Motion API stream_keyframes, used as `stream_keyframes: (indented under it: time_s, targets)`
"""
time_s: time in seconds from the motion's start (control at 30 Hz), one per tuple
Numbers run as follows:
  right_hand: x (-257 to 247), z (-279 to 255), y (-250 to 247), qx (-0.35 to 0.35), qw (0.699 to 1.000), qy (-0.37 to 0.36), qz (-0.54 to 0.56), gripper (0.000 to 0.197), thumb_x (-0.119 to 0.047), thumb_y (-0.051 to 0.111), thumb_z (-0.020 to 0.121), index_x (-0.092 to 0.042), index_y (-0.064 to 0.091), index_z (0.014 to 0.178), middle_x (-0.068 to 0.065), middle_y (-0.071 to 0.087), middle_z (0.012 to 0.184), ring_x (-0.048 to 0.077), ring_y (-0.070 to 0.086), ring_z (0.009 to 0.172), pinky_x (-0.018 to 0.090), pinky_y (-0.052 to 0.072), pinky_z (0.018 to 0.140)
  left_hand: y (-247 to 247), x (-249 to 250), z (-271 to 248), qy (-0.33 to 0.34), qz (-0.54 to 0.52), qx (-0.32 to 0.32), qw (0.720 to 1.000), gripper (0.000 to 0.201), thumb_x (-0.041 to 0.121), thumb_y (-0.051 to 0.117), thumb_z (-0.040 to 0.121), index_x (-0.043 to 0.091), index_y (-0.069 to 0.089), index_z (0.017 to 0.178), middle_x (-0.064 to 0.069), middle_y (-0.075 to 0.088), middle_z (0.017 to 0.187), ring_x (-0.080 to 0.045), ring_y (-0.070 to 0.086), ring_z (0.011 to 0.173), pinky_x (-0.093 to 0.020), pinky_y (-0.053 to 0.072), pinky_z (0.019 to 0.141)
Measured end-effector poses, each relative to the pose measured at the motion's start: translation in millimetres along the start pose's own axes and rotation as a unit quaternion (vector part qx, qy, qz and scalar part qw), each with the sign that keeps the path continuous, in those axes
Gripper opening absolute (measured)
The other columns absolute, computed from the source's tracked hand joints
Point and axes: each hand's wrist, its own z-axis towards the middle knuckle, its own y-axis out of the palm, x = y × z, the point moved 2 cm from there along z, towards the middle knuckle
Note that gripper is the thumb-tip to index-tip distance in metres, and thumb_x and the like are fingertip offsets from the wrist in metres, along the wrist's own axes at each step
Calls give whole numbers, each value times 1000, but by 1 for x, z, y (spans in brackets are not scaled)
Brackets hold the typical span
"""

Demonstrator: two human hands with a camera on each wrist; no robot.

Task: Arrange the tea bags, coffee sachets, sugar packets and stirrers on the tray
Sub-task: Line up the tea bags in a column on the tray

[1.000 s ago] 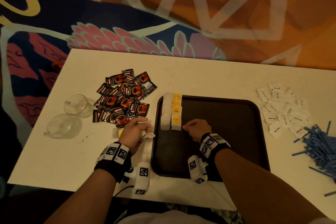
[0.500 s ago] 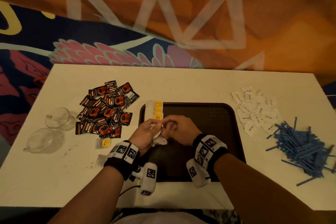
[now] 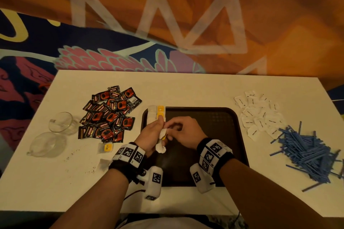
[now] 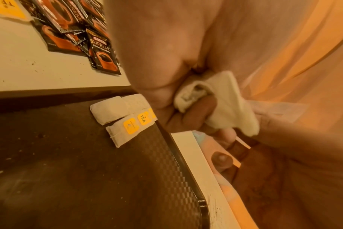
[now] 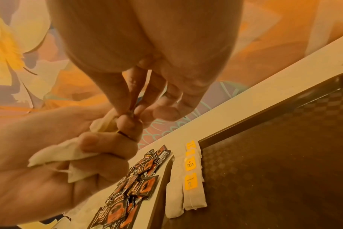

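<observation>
My left hand [image 3: 158, 135] grips a small bunch of white tea bags [image 3: 161, 148] above the left side of the dark brown tray [image 3: 214, 154]. My right hand [image 3: 172, 128] meets it and pinches the top of one of those bags [image 5: 106, 124] between thumb and fingertips [image 5: 127, 111]. A row of tea bags with yellow tags [image 3: 157, 114] lies along the tray's left edge, also seen in the wrist views [image 4: 123, 119] [image 5: 192, 178]. Coffee sachets [image 3: 109, 115] are piled left of the tray. Sugar packets [image 3: 258, 115] and blue stirrers [image 3: 309, 152] lie to its right.
Two loose tea bags [image 3: 106, 148] lie on the white table [image 3: 186, 89] by my left wrist. Two glass cups [image 3: 61, 122] [image 3: 46, 144] stand at the far left. A patterned wall rises behind the table's far edge.
My left hand has carried the tea bags from the table over the tray. My right hand left the row on the tray and took hold of a bag in the left hand.
</observation>
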Motion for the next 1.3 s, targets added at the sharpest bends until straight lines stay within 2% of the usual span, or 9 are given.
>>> stream_keyframes:
  time_s: [0.13, 0.27, 0.4, 0.53, 0.77, 0.87, 0.93, 1.13, 1.3]
  targets:
    - [0, 4, -2, 46, 997, 26, 51, 7, -11, 67, 87, -17, 70, 88, -5, 68, 73, -1, 61, 63, 12, 44, 58, -5, 1, -2, 3, -12, 21, 1000, 62, 50, 20, 101, 3, 61, 100, -9, 60, 56, -12, 40, 33, -17, 32, 36]
    - [1, 11, -7, 86, 982, 94, 142, 14, -7, 60, 90, -19, 63, 83, 2, 67, 78, 13, 63, 68, 25, 46, 55, -16, 0, -2, 23, 25, 71, 997, 61, 50, 23, 101, 5, 62, 91, -7, 55, 54, -13, 37, 34, -21, 32, 40]
    - [-2, 14, -11, 77, 961, 134, 229, 10, -7, 56, 93, -12, 63, 90, 6, 66, 82, 12, 60, 62, 24, 43, 52, -21, 6, -6, 104, 65, 118, 985, 43, 41, 40, 100, 8, 66, 90, 0, 45, 53, -12, 38, 40, -22, 34, 44]
    - [-6, 12, -11, 51, 966, 128, 218, 7, -9, 57, 94, -12, 63, 93, 8, 66, 85, 11, 60, 64, 23, 43, 53, -18, 17, -5, 168, 114, 132, 970, 14, 25, 62, 91, 13, 69, 92, 13, 52, 51, -4, 44, 45, -23, 38, 50]
    - [-9, 5, -17, 39, 971, 91, 218, 12, -8, 58, 92, -17, 65, 92, -1, 67, 87, 9, 62, 79, 28, 48, 63, -14, 32, -4, 209, 166, 125, 955, 10, 12, 65, 89, 4, 71, 89, 18, 56, 48, 6, 51, 46, -8, 38, 50]
    - [-11, 6, -18, 49, 980, 65, 180, 11, -11, 65, 89, -21, 66, 87, -3, 65, 77, 8, 61, 72, 28, 51, 65, -12, 34, -3, 200, 178, 115, 957, 13, 15, 64, 90, 3, 70, 85, 13, 56, 52, 2, 50, 48, -13, 37, 51]
    - [-8, 9, -22, 120, 983, 60, 128, 14, -14, 68, 87, -25, 66, 79, -6, 63, 70, 11, 60, 70, 30, 53, 68, -16, 33, 0, 184, 171, 131, 959, 13, 17, 64, 90, 6, 70, 86, 10, 57, 63, -2, 50, 54, -19, 38, 55]
    - [-9, 10, -48, 262, 961, 42, 82, 4, -18, 68, 88, -21, 68, 85, -10, 64, 81, 5, 59, 77, 26, 54, 76, -46, 14, 2, 126, 198, 183, 955, 17, 19, 64, 90, 5, 68, 82, -4, 60, 66, -20, 51, 61, -25, 43, 58]
    - [-14, 8, -58, 257, 965, 13, 48, 3, -18, 68, 88, -20, 69, 89, -7, 66, 92, 2, 57, 81, 10, 43, 72, -53, 9, -3, 97, 204, 180, 957, 9, 15, 63, 90, 13, 69, 83, 2, 60, 64, -8, 50, 54, -25, 39, 58]
